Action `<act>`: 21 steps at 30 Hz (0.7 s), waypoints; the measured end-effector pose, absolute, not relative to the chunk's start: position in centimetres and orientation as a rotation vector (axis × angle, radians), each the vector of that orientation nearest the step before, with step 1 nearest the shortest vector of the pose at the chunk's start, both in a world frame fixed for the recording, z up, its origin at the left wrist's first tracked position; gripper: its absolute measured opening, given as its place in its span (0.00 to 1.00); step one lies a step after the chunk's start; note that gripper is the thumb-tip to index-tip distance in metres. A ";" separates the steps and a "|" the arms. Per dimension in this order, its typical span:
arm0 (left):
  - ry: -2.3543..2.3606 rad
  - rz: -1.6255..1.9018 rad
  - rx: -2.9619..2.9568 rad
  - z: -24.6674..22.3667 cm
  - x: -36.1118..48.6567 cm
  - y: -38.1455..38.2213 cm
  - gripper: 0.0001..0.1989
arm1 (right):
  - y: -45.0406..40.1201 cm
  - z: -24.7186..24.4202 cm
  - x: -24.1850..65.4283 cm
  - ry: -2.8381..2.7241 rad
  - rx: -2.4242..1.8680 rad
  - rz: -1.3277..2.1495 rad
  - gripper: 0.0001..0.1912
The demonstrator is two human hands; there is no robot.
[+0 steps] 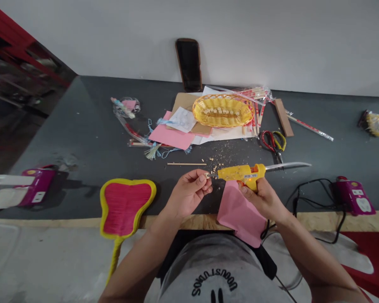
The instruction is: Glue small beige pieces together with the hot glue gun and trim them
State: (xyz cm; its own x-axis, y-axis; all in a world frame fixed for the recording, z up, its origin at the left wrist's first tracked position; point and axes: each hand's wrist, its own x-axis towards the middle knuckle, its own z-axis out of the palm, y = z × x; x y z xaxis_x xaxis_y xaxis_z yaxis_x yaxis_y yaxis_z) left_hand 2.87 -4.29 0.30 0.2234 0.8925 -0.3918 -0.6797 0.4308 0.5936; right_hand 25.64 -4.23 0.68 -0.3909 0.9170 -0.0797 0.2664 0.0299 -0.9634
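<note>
I saw the right hand (262, 198) wrapped around a yellow glue gun (236, 173) near the middle of the tabletop (78, 139). The left hand (189, 189) pinched a tiny pale bit (206, 175) right by the gun's tip, but I couldn't tell if they touched. A thin stick (186, 164) lay just past the left hand. Farther back sat a yellow basket (224, 120), and scissors (272, 142) lay nearer, to its right.

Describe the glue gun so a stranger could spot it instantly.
At the dark table's near side, find the person's right hand. It grips the glue gun, whose nozzle points toward the left hand. Unlike the yellow basket beyond, it has a pale stick jutting from its back.
</note>
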 end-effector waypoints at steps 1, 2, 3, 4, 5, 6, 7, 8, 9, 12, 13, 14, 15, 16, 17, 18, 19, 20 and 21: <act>0.771 1.111 0.325 0.3 2.9 -4.3 0.13 | -4.3 0.6 25.7 -1.717 -1.219 1.385 0.12; 0.772 1.111 0.325 0.3 2.9 -4.3 0.13 | -4.3 0.6 25.7 -1.722 -1.234 1.382 0.13; 0.773 1.112 0.326 0.3 2.9 -4.3 0.13 | -4.3 0.6 25.7 -1.725 -1.248 1.380 0.13; 0.775 1.114 0.326 0.3 2.9 -4.3 0.13 | -4.3 0.5 25.8 -1.726 -1.259 1.377 0.13; 0.779 1.117 0.325 0.3 3.0 -4.3 0.14 | -4.4 0.4 25.8 -1.728 -1.266 1.374 0.13; 0.783 1.120 0.324 0.3 3.0 -4.4 0.14 | -4.4 0.4 25.8 -1.729 -1.270 1.371 0.13; 0.787 1.124 0.321 0.3 3.0 -4.4 0.14 | -4.4 0.3 25.9 -1.731 -1.273 1.364 0.13; 0.792 1.130 0.317 0.3 3.1 -4.4 0.14 | -4.5 0.2 25.9 -1.738 -1.270 1.359 0.13; 0.796 1.136 0.312 0.4 3.1 -4.4 0.14 | -4.5 0.1 26.0 -1.744 -1.267 1.353 0.13; 0.802 1.160 0.301 0.4 3.3 -4.4 0.14 | -4.6 -0.3 26.2 -1.749 -1.272 1.333 0.13; 0.802 1.166 0.299 0.4 3.3 -4.4 0.15 | -4.6 -0.5 26.3 -1.745 -1.282 1.327 0.13; 0.802 1.168 0.299 0.4 3.3 -4.4 0.15 | -4.6 -0.6 26.3 -1.741 -1.297 1.320 0.13; 0.803 1.169 0.301 0.4 3.3 -4.5 0.15 | -4.6 -0.6 26.4 -1.737 -1.313 1.310 0.13; 0.804 1.167 0.305 0.4 3.3 -4.5 0.15 | -4.7 -0.7 26.5 -1.737 -1.324 1.303 0.13; 0.806 1.165 0.310 0.4 3.3 -4.5 0.15 | -4.7 -0.7 26.5 -1.740 -1.331 1.299 0.13; 0.808 1.164 0.316 0.4 3.3 -4.5 0.15 | -4.7 -0.7 26.6 -1.745 -1.332 1.298 0.13; 0.811 1.164 0.322 0.4 3.3 -4.5 0.15 | -4.6 -0.7 26.6 -1.750 -1.330 1.300 0.13; 0.813 1.165 0.325 0.4 3.3 -4.5 0.15 | -4.6 -0.6 26.6 -1.755 -1.326 1.303 0.13; 0.816 1.168 0.325 0.3 3.3 -4.5 0.15 | -4.6 -0.6 26.6 -1.760 -1.321 1.307 0.13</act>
